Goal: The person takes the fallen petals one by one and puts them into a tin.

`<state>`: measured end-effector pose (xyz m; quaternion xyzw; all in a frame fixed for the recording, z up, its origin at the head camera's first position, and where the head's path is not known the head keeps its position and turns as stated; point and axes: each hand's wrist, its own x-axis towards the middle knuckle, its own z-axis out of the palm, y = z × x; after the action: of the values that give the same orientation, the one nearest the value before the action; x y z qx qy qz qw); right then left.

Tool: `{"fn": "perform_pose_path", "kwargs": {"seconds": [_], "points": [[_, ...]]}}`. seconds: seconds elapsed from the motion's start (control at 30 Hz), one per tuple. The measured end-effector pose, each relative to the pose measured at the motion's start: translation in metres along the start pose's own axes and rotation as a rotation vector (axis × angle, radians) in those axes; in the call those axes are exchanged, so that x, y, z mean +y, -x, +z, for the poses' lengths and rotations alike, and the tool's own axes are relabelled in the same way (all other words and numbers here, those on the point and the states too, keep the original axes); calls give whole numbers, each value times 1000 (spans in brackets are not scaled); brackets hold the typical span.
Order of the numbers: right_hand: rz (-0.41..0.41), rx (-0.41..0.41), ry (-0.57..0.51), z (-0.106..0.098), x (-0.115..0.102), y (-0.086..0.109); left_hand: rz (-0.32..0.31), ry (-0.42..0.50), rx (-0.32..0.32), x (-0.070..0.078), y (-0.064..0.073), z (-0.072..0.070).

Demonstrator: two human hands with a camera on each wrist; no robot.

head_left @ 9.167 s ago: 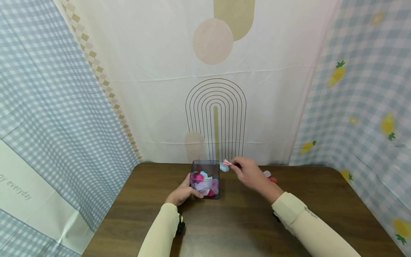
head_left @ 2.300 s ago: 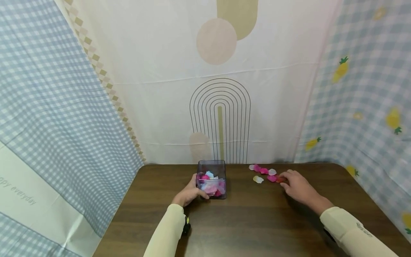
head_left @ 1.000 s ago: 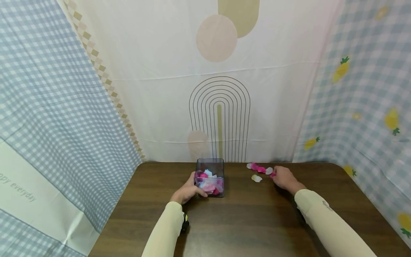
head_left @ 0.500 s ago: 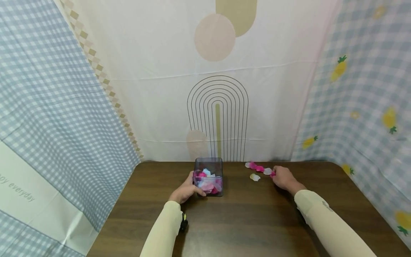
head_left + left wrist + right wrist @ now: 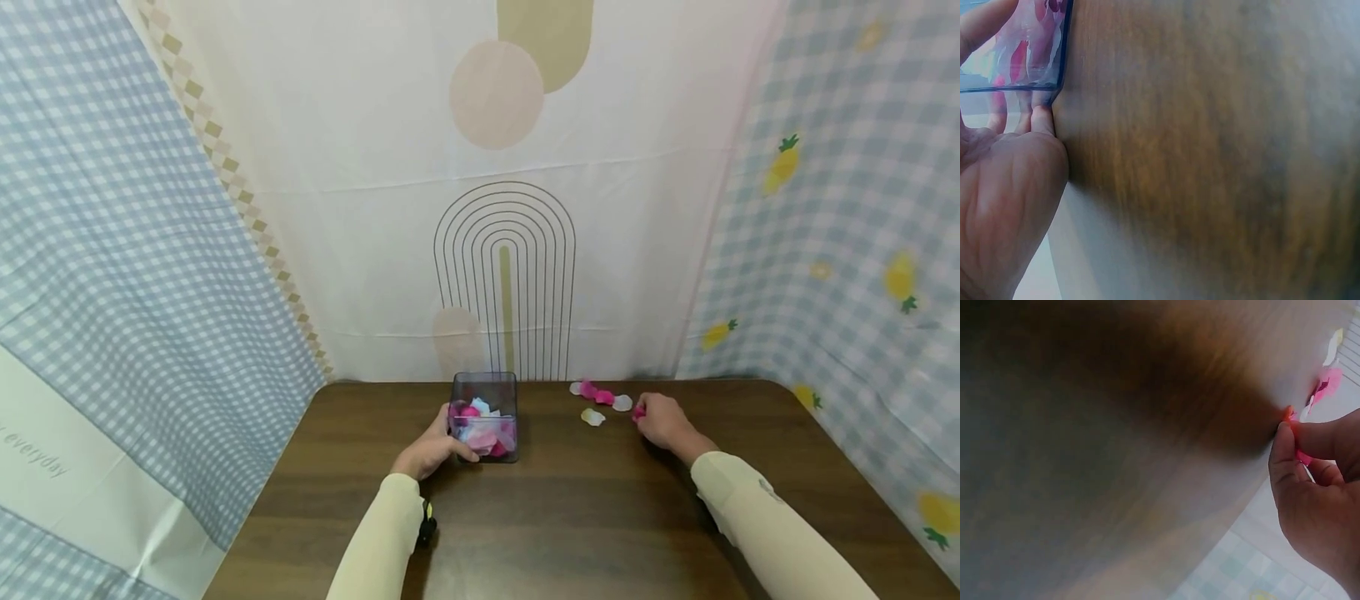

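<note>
Your right hand (image 5: 663, 421) has moved left along the far tabletop (image 5: 570, 517) and now its grip pinches a pink petal (image 5: 1302, 456) beside the loose petals (image 5: 600, 400). Your left hand (image 5: 429, 450) still grips the box (image 5: 483, 417), ready to receive it.

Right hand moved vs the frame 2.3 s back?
Yes. The right hand has shifted left, toward the clear box. It was right of the loose petals on the table; now it pinches a pink petal at the row's right end.
</note>
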<state>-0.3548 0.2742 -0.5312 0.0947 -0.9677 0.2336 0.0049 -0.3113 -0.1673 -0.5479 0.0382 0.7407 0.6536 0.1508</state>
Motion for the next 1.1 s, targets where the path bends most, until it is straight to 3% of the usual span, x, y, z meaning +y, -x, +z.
{"fn": "perform_pose_path", "kwargs": {"seconds": [0.23, 0.43, 0.8, 0.93, 1.1], "points": [[-25, 87, -115, -9, -15, 9, 0, -8, -4, -1, -1, 0], [-100, 158, -218, -18, -58, 13, 16, 14, -8, -3, -1, -1], [-250, 100, -472, -20, -140, 31, 10, 18, -5, -1, 1, -1], [-340, 109, -482, -18, -155, 33, 6, 20, -10, -1, 1, -1], [-349, 126, -458, -16, -161, 35, 19, 26, -32, -1, -1, -1]]}}
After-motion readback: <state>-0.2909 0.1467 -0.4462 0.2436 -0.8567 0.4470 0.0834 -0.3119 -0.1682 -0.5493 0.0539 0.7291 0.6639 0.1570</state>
